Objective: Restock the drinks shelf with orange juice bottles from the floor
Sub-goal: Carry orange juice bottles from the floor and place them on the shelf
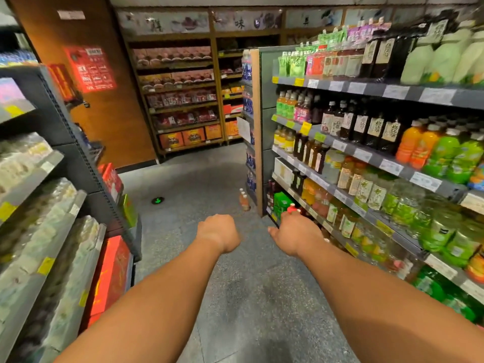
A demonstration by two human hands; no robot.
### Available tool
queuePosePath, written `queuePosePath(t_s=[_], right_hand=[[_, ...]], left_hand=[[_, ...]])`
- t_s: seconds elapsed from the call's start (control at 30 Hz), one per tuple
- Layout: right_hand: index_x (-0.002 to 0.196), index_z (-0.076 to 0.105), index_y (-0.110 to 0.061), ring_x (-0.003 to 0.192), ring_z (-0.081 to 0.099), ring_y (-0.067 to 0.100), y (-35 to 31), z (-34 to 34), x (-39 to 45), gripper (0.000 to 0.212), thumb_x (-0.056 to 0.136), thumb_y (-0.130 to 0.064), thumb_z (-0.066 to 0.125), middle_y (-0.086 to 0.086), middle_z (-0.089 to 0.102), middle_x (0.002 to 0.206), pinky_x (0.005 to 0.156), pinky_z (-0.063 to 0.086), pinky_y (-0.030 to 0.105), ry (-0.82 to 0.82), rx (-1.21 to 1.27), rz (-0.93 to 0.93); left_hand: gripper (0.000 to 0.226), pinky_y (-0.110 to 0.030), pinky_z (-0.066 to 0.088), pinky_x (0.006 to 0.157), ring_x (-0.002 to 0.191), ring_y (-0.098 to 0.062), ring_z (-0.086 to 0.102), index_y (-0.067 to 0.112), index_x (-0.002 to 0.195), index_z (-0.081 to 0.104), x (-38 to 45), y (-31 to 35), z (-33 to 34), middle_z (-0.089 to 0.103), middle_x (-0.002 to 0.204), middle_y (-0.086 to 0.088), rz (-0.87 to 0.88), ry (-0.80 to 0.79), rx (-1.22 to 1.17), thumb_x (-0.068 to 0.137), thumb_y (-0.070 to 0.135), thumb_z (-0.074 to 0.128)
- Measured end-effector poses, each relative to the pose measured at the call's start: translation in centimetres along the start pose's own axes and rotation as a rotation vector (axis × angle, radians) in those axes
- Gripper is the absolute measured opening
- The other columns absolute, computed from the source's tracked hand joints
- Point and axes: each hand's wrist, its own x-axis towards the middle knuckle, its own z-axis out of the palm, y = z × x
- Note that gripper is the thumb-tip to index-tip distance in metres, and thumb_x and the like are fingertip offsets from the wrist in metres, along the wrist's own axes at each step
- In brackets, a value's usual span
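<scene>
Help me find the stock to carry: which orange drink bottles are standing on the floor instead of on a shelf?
The small cluster of orange bottles at the foot of the drinks shelf's end panel; all the other orange bottles sit on shelves.

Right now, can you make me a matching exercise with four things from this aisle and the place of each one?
Things:
1. bottles on the floor
2. right hand
3. green floor marker
4. red poster

Places:
A. on the brown wall
B. at the shelf's end post
C. on the grey floor, left of the floor bottles
D. near a red cap at the low shelf

Pairs: 1-B, 2-D, 3-C, 4-A
</scene>
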Motion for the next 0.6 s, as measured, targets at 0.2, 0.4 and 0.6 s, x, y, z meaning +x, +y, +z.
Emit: queuePosePath(t_s=[0.2,0.4,0.6], right_hand=[[0.131,0.051,-0.012,0.114,0.055,0.031,-0.9,0.1,15.6,0.056,0.094,-0.053,0.045,0.014,0.053,0.128,0.093,0.046,0.037,-0.037,0.045,-0.029],[0.132,0.049,-0.025,0.1,0.058,0.024,-4.0,-1.2,30.7,0.047,0.091,-0.046,0.047,0.007,0.056,0.113,0.087,0.052,0.04,-0.043,0.15,-0.03],[0.125,0.053,-0.019,0.096,0.06,0.026,-7.7,1.3,46.5,0.04,0.097,-0.044,0.042,0.008,0.057,0.103,0.083,0.053,0.04,-0.037,0.037,-0.06]], left_hand=[[0.027,-0.039,0.052,0.086,0.097,-0.03,0.061,0.017,0.098,0.063,14.8,-2.8,-0.3,0.066,0.105,-0.008,-0.04,-0.044,-0.006,0.087,0.038,0.05],[0.017,-0.034,0.049,0.078,0.09,-0.027,0.059,0.019,0.089,0.054,29.5,-6.8,-1.3,0.062,0.094,-0.004,-0.052,-0.044,0.002,0.088,0.036,0.053],[0.011,-0.033,0.046,0.071,0.081,-0.025,0.053,0.021,0.086,0.053,46.6,-13.4,0.4,0.058,0.087,-0.002,-0.047,-0.06,-0.023,0.085,0.032,0.053]])
